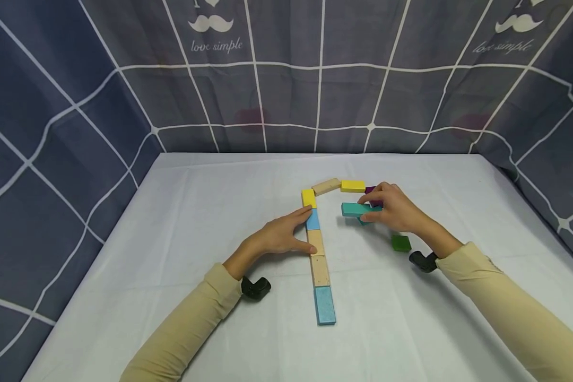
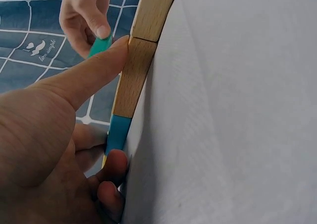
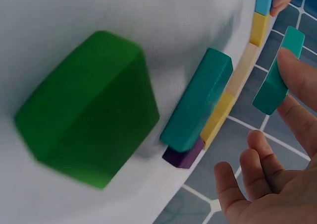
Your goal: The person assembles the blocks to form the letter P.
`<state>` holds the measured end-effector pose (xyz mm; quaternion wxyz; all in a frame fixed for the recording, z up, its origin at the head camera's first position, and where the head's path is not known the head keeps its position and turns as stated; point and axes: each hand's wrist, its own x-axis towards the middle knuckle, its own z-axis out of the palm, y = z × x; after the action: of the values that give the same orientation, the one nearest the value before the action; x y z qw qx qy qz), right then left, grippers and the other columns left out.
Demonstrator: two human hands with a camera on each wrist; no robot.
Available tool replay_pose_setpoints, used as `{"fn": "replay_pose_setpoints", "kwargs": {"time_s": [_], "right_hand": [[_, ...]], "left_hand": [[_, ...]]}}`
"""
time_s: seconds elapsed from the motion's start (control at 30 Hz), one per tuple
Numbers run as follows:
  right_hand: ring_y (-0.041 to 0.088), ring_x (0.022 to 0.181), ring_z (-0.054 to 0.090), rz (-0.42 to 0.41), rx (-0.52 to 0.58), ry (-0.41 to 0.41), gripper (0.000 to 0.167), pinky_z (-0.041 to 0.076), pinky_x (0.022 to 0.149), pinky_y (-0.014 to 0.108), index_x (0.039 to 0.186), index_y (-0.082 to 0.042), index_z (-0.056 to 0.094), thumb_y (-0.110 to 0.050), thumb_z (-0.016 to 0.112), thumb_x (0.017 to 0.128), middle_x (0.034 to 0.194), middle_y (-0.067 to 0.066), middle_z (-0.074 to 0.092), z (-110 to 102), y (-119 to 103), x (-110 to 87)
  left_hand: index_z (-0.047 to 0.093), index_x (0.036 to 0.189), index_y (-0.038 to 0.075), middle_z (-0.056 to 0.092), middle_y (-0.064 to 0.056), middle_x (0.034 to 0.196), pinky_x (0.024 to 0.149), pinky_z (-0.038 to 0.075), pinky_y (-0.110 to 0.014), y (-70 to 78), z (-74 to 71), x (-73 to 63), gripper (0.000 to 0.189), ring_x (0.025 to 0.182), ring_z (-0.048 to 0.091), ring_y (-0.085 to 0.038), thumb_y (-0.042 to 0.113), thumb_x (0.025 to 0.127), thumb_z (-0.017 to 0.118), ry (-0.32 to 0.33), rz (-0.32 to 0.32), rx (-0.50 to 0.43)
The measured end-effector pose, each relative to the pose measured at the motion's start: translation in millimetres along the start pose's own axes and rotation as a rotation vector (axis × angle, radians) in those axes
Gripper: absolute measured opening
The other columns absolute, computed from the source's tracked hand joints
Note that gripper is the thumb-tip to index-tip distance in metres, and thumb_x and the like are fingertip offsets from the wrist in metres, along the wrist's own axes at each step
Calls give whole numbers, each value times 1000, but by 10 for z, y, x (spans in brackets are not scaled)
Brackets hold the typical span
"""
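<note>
My right hand (image 1: 395,208) pinches a teal block (image 1: 350,209) between thumb and fingers, raised over the table. A second teal block (image 3: 198,102) lies on the cloth beneath it, mostly hidden in the head view. My left hand (image 1: 279,235) rests beside a line of blocks laid end to end. Its thumb touches a wooden block (image 1: 315,242), and its forefinger reaches the light blue block (image 1: 312,219). Above these sits a yellow block (image 1: 309,198); another wooden block (image 1: 320,270) and a larger blue block (image 1: 325,306) continue the line toward me.
From the line's far end, a slanted wooden block (image 1: 326,187), a yellow block (image 1: 352,186) and a purple block (image 3: 183,154) curve rightward. A green block (image 1: 401,243) lies near my right wrist. White cloth covers the table (image 1: 210,212); a dark checked curtain (image 1: 286,95) hangs behind.
</note>
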<state>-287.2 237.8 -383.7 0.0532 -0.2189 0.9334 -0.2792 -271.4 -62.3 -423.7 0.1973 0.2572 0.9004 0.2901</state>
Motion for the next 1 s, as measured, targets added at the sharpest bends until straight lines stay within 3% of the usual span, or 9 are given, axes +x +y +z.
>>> {"fn": "replay_pose_setpoints", "kwargs": {"time_s": [0.53, 1.0], "right_hand": [[35, 102, 42, 7, -93, -46, 36, 37, 84, 46, 114, -5, 74, -15, 83, 80, 107, 20, 55, 216, -41, 242], [35, 104, 40, 13, -150, -30, 34, 34, 86, 48, 109, -7, 77, -17, 85, 78, 107, 20, 56, 271, -18, 261]], "left_hand": [[22, 158, 16, 12, 7, 164, 116, 24, -43, 14, -7, 9, 103, 148, 17, -17, 52, 80, 78, -3, 1, -2], [22, 158, 15, 13, 5, 164, 116, 24, -43, 6, -1, 12, 102, 148, 17, -17, 53, 81, 77, 0, 5, 5]]}}
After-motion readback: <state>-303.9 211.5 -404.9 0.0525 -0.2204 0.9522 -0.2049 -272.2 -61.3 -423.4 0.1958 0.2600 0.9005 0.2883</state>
